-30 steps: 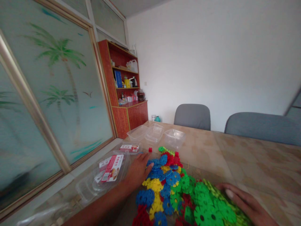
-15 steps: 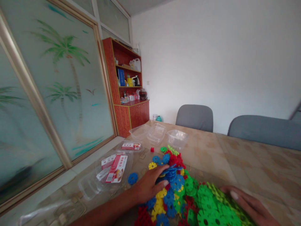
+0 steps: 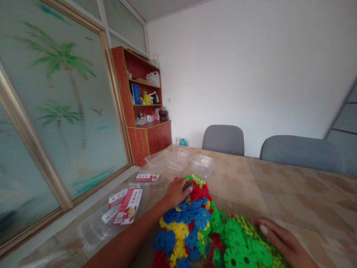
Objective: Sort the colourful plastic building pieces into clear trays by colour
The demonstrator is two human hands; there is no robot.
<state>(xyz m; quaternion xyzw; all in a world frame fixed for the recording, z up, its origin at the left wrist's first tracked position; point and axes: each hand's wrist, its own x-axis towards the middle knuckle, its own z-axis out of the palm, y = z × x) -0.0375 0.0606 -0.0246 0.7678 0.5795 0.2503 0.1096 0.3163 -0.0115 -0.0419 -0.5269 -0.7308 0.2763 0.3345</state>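
Observation:
A heap of notched plastic discs lies on the table in front of me, with blue discs [image 3: 199,217], yellow discs [image 3: 181,230], red discs [image 3: 199,190] and green discs [image 3: 241,242]. My left hand [image 3: 175,192] is at the heap's far left side. Its fingers and thumb curl round a blue disc [image 3: 189,186], partly hidden by the hand. Stretched along the right side, my right hand [image 3: 276,236] lies beside the yellow-green discs [image 3: 245,225], its fingers straight and holding nothing I can see.
Clear plastic tubs [image 3: 203,165] stand toward the far table edge. Clear lids and packs with red-and-white labels [image 3: 129,208] lie at the left. Grey chairs [image 3: 223,139] stand behind the table [image 3: 301,193]. A red-brown cabinet [image 3: 156,137] is at the back left.
My left hand has moved forward to the heap's far left side. The separate blue disc at the left no longer lies apart. The view has turned slightly right; my right hand stays beside the green discs.

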